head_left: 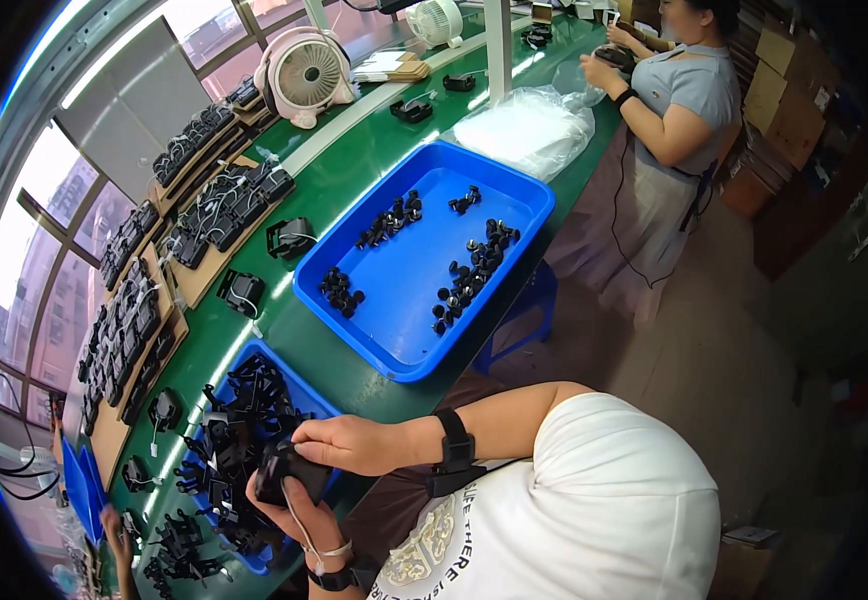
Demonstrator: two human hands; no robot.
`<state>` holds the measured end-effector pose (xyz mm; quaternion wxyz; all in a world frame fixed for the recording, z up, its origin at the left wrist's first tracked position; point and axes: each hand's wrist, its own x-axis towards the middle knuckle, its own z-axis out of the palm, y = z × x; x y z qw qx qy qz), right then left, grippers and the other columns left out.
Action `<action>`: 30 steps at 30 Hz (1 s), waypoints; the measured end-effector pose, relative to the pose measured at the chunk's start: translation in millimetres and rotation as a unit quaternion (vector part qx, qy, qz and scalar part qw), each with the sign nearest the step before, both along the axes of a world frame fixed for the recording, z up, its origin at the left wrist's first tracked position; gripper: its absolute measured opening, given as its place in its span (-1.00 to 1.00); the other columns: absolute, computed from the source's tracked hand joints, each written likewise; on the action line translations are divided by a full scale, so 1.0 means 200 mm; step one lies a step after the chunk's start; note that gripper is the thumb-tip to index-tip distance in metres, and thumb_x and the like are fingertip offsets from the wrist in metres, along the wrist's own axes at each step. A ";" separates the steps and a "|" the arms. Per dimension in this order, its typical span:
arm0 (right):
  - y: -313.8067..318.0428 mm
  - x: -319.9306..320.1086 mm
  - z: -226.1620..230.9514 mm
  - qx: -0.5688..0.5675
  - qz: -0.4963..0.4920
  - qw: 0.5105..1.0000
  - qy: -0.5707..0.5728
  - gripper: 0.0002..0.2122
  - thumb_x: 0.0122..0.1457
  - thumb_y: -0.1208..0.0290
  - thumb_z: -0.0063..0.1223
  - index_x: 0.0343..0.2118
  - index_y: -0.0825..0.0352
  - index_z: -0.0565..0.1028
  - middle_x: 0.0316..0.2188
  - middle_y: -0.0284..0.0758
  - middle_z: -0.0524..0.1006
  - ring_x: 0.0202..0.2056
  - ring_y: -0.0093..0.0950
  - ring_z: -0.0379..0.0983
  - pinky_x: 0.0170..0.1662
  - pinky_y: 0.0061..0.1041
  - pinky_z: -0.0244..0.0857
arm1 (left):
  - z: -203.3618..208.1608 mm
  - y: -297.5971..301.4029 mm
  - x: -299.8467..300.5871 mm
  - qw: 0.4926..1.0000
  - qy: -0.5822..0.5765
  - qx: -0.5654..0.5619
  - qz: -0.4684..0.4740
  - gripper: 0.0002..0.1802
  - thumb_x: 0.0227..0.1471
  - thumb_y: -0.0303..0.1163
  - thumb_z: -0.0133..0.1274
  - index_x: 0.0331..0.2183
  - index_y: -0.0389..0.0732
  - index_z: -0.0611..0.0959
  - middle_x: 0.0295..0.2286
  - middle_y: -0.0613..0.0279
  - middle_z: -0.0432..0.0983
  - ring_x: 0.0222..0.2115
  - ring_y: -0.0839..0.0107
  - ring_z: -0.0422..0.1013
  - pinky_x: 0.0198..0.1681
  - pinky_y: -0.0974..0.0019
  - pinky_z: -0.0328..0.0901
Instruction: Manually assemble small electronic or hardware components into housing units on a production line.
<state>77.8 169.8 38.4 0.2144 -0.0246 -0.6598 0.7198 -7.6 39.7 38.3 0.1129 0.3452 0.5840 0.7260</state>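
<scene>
In the head view, the 2 hands of the wearer meet around a dark rounded piece (pixel 294 472). The left hand (pixel 302 518) grips it from the lower side, thumb lying against its surface; the right hand (pixel 349 442) holds its upper side with bent fingers. A pale cord seems to run from the piece across the left hand, though blur and the covering fingers make this hard to confirm. Each wrist carries a black strap (pixel 456 440).

The piece is held at the right-hand edge of a smaller blue tray (pixel 306 392), which is heaped with black brackets (pixel 252 385); more of these lie loose on the green counter (pixel 354 145) near the lower left. Beyond it, a larger blue tray (pixel 399 290) holds black knobs (pixel 484 262), some showing metal, spread in 4 main groups along its sides.

Left of the larger tray, 2 black units with white leads stand apart, and rows of similar units (pixel 234 205) rest on cardboard (pixel 192 285) by the windows. Farther along are a pink-and-white fan (pixel 311 75), a white fan (pixel 434 22) and a clear plastic bag (pixel 534 130). At upper right, a co-worker (pixel 689 90) in a light top holds a dark item; another person's hand (pixel 114 535) shows at lower left.
</scene>
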 end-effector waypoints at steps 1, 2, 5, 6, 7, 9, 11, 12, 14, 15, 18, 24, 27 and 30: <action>0.00 -0.02 0.00 0.029 -0.038 0.998 0.027 -0.69 0.24 0.15 -0.28 -0.37 0.34 0.33 -0.57 -0.30 0.40 -0.54 -0.44 0.32 -0.41 -0.50 0.23 | -0.02 0.00 0.00 0.999 0.042 -0.019 0.005 -0.53 0.02 -0.28 -0.02 -0.06 -0.23 0.26 -0.20 0.18 0.27 -0.20 0.37 0.26 -0.12 0.33 0.23; 0.01 -0.02 0.01 0.058 -0.076 0.994 0.053 -0.69 0.24 0.15 -0.28 -0.38 0.33 0.33 -0.57 -0.31 0.40 -0.54 -0.45 0.32 -0.41 -0.50 0.23 | -0.03 0.00 0.01 0.996 0.083 -0.038 0.009 -0.53 0.02 -0.28 -0.01 -0.06 -0.23 0.27 -0.20 0.17 0.27 -0.20 0.37 0.26 -0.12 0.33 0.23; 0.05 0.01 0.04 -0.025 0.005 0.999 -0.030 -0.69 0.24 0.15 -0.29 -0.38 0.34 0.33 -0.56 -0.32 0.40 -0.52 -0.46 0.33 -0.40 -0.49 0.22 | -0.01 0.02 -0.01 1.000 0.011 -0.015 -0.007 -0.53 0.02 -0.27 -0.01 -0.07 -0.23 0.27 -0.20 0.17 0.27 -0.20 0.36 0.26 -0.12 0.34 0.23; 0.04 0.02 0.06 -0.068 0.045 0.994 -0.071 -0.69 0.24 0.15 -0.30 -0.37 0.34 0.34 -0.56 -0.33 0.41 -0.51 -0.46 0.33 -0.40 -0.49 0.22 | 0.00 0.03 -0.02 1.000 -0.026 -0.005 -0.016 -0.53 0.02 -0.27 -0.01 -0.07 -0.23 0.27 -0.20 0.17 0.27 -0.20 0.35 0.26 -0.12 0.34 0.23; 0.04 0.02 0.06 -0.070 0.045 0.994 -0.073 -0.69 0.24 0.15 -0.30 -0.37 0.34 0.34 -0.56 -0.33 0.41 -0.51 -0.46 0.33 -0.40 -0.49 0.22 | 0.00 0.03 -0.01 0.999 -0.027 -0.006 -0.016 -0.53 0.02 -0.27 -0.01 -0.07 -0.23 0.27 -0.20 0.17 0.27 -0.20 0.35 0.26 -0.12 0.34 0.23; 0.03 0.03 0.05 -0.005 -0.005 1.000 -0.027 -0.69 0.24 0.15 -0.28 -0.36 0.34 0.34 -0.55 -0.33 0.41 -0.52 -0.47 0.34 -0.41 -0.50 0.23 | 0.01 0.06 0.02 0.999 -0.021 -0.004 0.028 -0.52 0.03 -0.25 0.00 -0.07 -0.24 0.27 -0.20 0.17 0.27 -0.20 0.36 0.26 -0.12 0.34 0.23; 0.03 0.03 0.04 0.030 -0.028 0.999 -0.007 -0.69 0.23 0.15 -0.27 -0.35 0.34 0.35 -0.55 -0.32 0.41 -0.52 -0.48 0.34 -0.41 -0.50 0.23 | 0.00 0.05 0.03 0.998 -0.021 -0.001 0.052 -0.52 0.03 -0.25 0.00 -0.07 -0.24 0.27 -0.20 0.18 0.27 -0.21 0.36 0.26 -0.12 0.35 0.23; 0.01 0.01 0.02 0.040 -0.042 0.998 0.004 -0.70 0.22 0.16 -0.25 -0.33 0.34 0.36 -0.55 -0.32 0.42 -0.52 -0.49 0.34 -0.41 -0.51 0.24 | -0.02 0.03 0.01 0.998 0.045 -0.010 0.043 -0.52 0.03 -0.24 0.00 -0.07 -0.24 0.26 -0.20 0.18 0.27 -0.21 0.36 0.26 -0.12 0.35 0.22; 0.00 -0.01 -0.01 0.064 -0.067 0.995 0.025 -0.71 0.21 0.18 -0.21 -0.28 0.34 0.37 -0.53 -0.30 0.42 -0.51 -0.51 0.35 -0.41 -0.52 0.25 | -0.04 -0.01 0.00 0.983 0.177 -0.025 0.027 -0.52 0.03 -0.23 0.00 -0.07 -0.23 0.26 -0.20 0.18 0.27 -0.20 0.38 0.25 -0.12 0.35 0.21; 0.00 0.00 -0.02 0.068 -0.063 0.995 0.022 -0.71 0.21 0.18 -0.21 -0.28 0.34 0.37 -0.53 -0.30 0.42 -0.51 -0.51 0.35 -0.41 -0.52 0.25 | -0.05 -0.01 0.00 0.984 0.174 -0.022 0.031 -0.52 0.03 -0.23 0.00 -0.07 -0.23 0.26 -0.20 0.18 0.27 -0.20 0.38 0.25 -0.12 0.35 0.21; -0.06 0.04 0.03 -0.015 0.023 1.000 -0.007 -0.73 0.20 0.22 -0.19 -0.21 0.34 0.38 -0.50 -0.29 0.43 -0.47 -0.55 0.36 -0.39 -0.55 0.26 | -0.01 -0.07 0.03 0.999 -0.005 0.025 0.035 -0.50 0.02 -0.25 0.01 -0.09 -0.28 0.22 -0.23 0.12 0.27 -0.20 0.35 0.25 -0.14 0.33 0.19; -0.10 0.07 -0.01 -0.075 0.025 0.994 -0.072 -0.77 0.23 0.31 -0.21 -0.13 0.30 0.35 -0.53 -0.50 0.34 -0.53 -0.74 0.22 -0.49 -0.70 0.15 | -0.04 -0.12 0.02 0.978 0.207 0.000 0.022 -0.54 0.00 -0.33 0.01 -0.12 -0.28 0.21 -0.25 0.06 0.30 -0.22 0.31 0.26 -0.12 0.31 0.17; -0.11 0.09 -0.03 -0.064 0.055 0.996 -0.037 -0.79 0.25 0.30 -0.25 -0.20 0.31 0.36 -0.54 -0.52 0.32 -0.54 -0.76 0.17 -0.52 -0.74 0.11 | -0.04 -0.16 0.01 0.959 0.275 0.026 -0.061 -0.55 -0.04 -0.42 0.06 -0.15 -0.28 0.22 -0.24 0.01 0.31 -0.23 0.29 0.29 -0.13 0.28 0.18; -0.11 0.09 0.00 -0.055 0.047 0.997 -0.040 -0.76 0.26 0.28 -0.27 -0.19 0.33 0.35 -0.50 -0.51 0.34 -0.50 -0.77 0.20 -0.50 -0.76 0.12 | -0.07 -0.15 0.00 0.997 0.061 0.037 -0.019 -0.53 -0.08 -0.51 0.07 -0.14 -0.28 0.22 -0.25 -0.02 0.31 -0.24 0.25 0.31 -0.16 0.26 0.22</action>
